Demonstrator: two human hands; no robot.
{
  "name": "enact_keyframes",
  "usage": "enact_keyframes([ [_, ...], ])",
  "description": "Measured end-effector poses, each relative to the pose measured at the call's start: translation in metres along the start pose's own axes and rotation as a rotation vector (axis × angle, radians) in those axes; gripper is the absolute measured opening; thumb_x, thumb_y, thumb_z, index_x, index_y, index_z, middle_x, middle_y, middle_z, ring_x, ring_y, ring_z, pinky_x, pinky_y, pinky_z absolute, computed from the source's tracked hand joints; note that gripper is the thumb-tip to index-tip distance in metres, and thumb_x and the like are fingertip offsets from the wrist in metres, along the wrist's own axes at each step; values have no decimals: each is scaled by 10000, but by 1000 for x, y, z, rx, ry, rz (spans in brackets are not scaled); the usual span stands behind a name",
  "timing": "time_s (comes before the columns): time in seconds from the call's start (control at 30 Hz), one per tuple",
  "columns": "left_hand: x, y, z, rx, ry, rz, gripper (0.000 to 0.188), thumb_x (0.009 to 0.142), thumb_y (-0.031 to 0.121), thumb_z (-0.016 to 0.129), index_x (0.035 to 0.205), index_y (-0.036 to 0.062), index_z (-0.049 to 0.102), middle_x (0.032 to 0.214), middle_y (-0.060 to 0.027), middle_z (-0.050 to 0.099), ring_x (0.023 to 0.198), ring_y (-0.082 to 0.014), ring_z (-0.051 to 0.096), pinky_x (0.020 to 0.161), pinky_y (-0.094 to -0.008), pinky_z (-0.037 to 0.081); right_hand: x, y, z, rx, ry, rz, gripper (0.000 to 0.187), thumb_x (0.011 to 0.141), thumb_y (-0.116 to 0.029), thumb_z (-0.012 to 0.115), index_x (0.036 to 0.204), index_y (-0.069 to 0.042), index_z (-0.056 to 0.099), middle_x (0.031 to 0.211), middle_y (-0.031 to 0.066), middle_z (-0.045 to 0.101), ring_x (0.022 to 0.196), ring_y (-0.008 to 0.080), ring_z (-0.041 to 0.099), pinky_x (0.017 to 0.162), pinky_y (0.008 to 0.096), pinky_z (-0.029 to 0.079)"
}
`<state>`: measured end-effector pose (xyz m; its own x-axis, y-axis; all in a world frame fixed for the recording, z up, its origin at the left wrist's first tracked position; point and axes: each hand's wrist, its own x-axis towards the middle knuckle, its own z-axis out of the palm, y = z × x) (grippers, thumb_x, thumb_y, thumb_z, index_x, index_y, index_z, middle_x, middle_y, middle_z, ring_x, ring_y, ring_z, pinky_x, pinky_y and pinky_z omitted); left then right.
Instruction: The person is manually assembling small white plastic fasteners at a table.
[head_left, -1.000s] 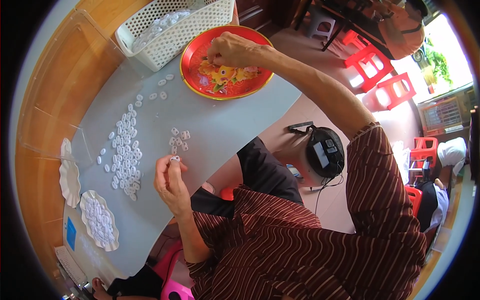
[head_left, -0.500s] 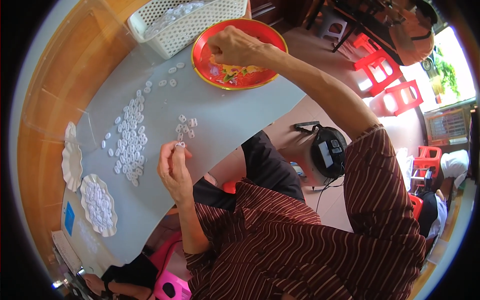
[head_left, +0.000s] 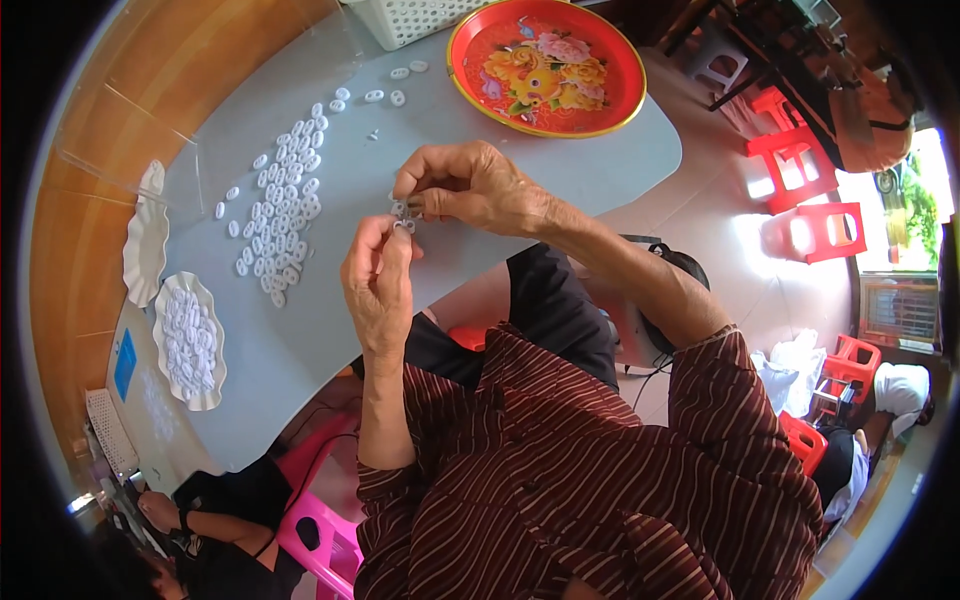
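My left hand [head_left: 376,280] pinches a small white oval piece with two holes [head_left: 404,226] between thumb and fingertips, just over the grey table [head_left: 440,265]. Right beside it, my right hand [head_left: 485,195] has its thumb and index finger closed close to the left fingertips. What that pinch holds, if anything, is too small to make out. A few more white pieces show partly between and behind the fingers. Left of both hands lies a loose pile of the same white two-holed pieces [head_left: 285,205], with several strays around it.
A round red floral tray [head_left: 625,95] lies at the far right of the table, next to a white perforated basket [head_left: 405,25]. On the left stand a scalloped dish [head_left: 207,398] of white pieces and another scalloped dish [head_left: 146,250]. A co-worker's hand [head_left: 158,510] shows lower left.
My right hand has come back from over the red tray to meet the left hand. The left hand still holds its white piece. The whole view has shifted somewhat.
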<state>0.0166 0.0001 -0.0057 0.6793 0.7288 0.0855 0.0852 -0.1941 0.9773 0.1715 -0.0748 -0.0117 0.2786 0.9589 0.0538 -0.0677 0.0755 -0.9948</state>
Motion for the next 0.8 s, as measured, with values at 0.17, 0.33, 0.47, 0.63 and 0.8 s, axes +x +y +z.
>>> enact_keyframes([
  [0.17,0,1,-1,1,-37,-8,203,870,209,537,844,14,588,650,4,503,603,-70,423,564,-231,343,-1,-2,-4,-58,-43,-44,153,864,-24,581,1016,-19,569,881,24,622,818,78,575,771,244,482],
  [0.33,1,2,-1,30,-85,5,138,882,132,530,854,-1,553,662,-15,519,613,-62,442,560,-220,365,-3,-2,-6,-63,-32,-39,150,858,-33,591,1004,-22,562,875,27,621,831,83,578,786,246,481],
  [0.47,1,2,-1,38,-84,-16,211,873,215,539,832,12,581,643,1,500,606,-81,426,577,-247,351,-3,-1,-4,-91,-37,-60,157,844,-28,600,996,-25,562,864,23,618,813,81,571,781,246,480],
  [0.63,2,2,-2,72,-87,32,130,880,125,531,835,4,542,646,9,485,593,-56,410,537,-217,346,-4,2,0,54,34,-46,148,841,-12,589,986,-26,565,852,8,610,791,65,556,752,235,480],
  [0.8,3,-5,3,57,-97,-12,195,869,200,545,851,10,587,658,-6,515,625,-85,446,581,-247,366,-7,12,1,-5,86,-110,140,800,-50,622,936,-33,594,791,25,644,758,80,596,714,246,488],
])
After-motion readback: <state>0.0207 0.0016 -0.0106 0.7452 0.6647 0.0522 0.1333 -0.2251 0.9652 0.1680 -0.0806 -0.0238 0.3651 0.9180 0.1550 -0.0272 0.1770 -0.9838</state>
